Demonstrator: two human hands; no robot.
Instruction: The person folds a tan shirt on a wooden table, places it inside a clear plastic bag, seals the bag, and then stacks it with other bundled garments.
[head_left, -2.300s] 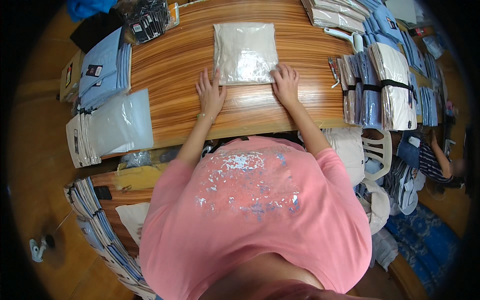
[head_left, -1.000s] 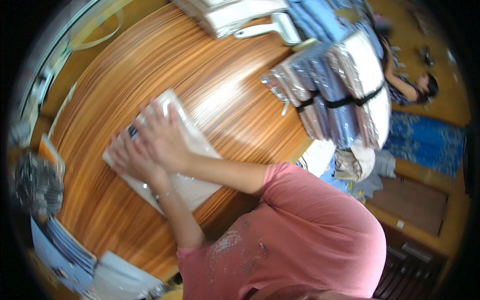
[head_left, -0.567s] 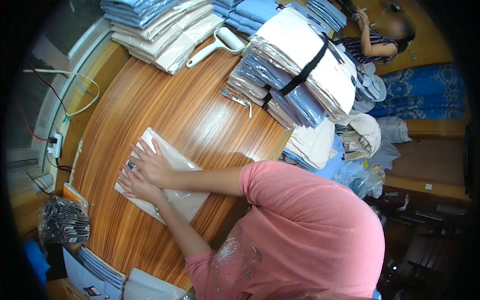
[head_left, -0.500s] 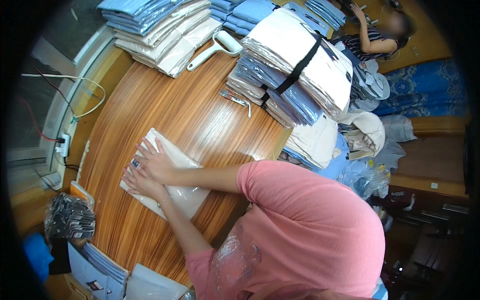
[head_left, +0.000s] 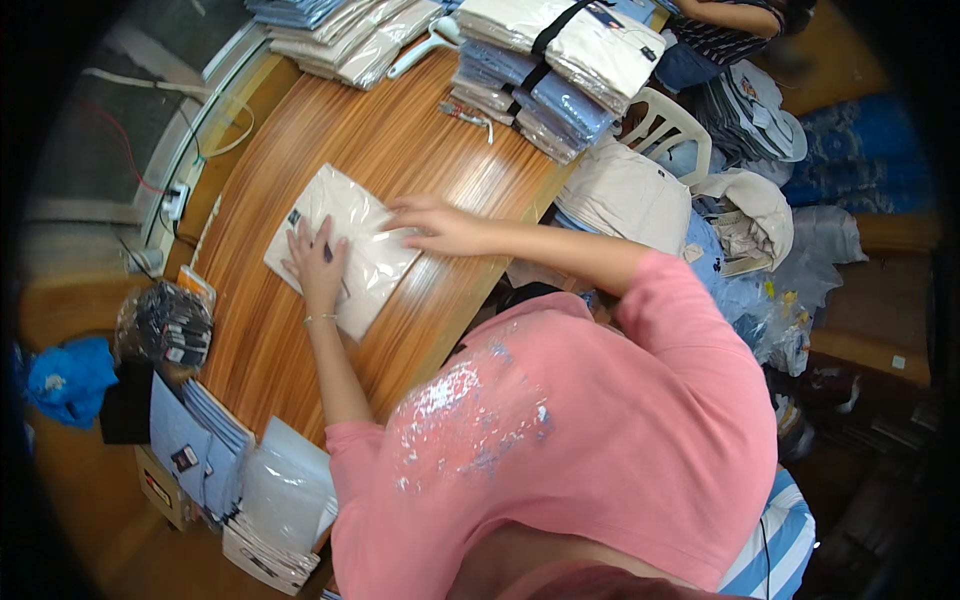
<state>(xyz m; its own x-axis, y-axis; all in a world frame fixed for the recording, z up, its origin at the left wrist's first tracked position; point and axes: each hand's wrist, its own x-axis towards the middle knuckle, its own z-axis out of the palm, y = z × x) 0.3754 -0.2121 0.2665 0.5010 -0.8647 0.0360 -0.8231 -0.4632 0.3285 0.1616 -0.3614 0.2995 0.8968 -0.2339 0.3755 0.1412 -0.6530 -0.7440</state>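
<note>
A cream folded garment in a clear plastic bag (head_left: 365, 285) lies flat on the wooden table, a dark label near its far left edge. My left hand (head_left: 318, 265) rests on it, fingers spread, palm down, with a thin bracelet at the wrist. At the package's right edge, my right hand (head_left: 440, 226) has its fingers stretched out over the plastic, slightly bent. Whether its fingertips press on the bag I cannot tell. Neither hand grips anything.
Strapped stacks of bagged garments (head_left: 555, 60) stand at the far table edge, near a white lint roller (head_left: 425, 48) and a small tool (head_left: 468, 118). Bagged black items (head_left: 165, 325) sit left, blue folded shirts (head_left: 205, 440) near left. A plastic chair (head_left: 665, 125) and another person (head_left: 725, 30) are at the right.
My hands were together on the package, one overlapping the other. Now they are apart, the right one drawn to the package's right edge. The whole view has shifted.
</note>
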